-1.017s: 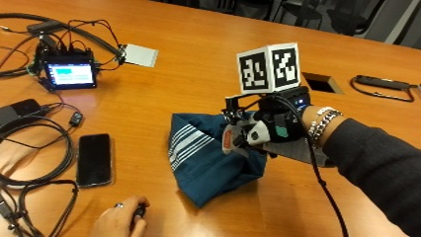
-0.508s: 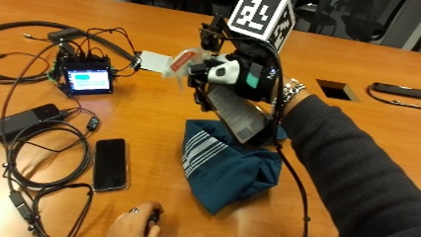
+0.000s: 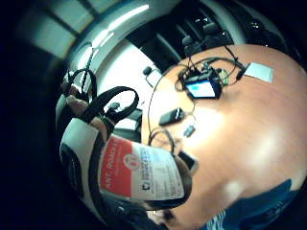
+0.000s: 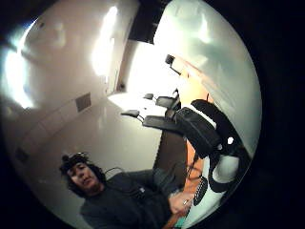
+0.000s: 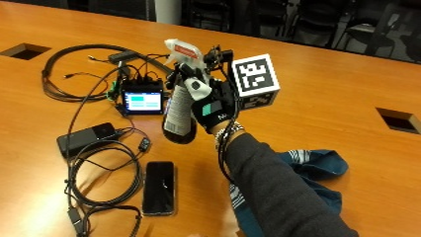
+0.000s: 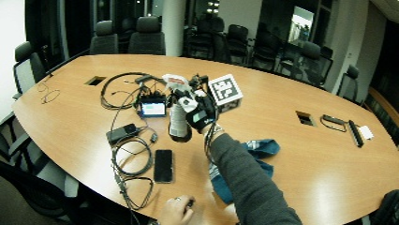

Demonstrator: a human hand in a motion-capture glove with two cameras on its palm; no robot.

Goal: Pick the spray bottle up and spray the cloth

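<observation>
While half second ago bottle hung directly above cloth, right hand (image 5: 212, 109) now holds spray bottle (image 5: 180, 111) lifted off table, fingers curled round its neck, bottle upright with base down. Bottle now well apart from cloth (image 5: 309, 170), over cable tangle, near small lit screen (image 5: 145, 102). Cloth lies crumpled beside forearm, partly hidden under sleeve. Pick-up done; judgement: nozzle must swing back toward cloth before spraying.

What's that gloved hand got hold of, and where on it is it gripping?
The gloved right hand holds the spray bottle up off the table, fingers curled round its neck just below the white trigger head, the body hanging below.
</observation>
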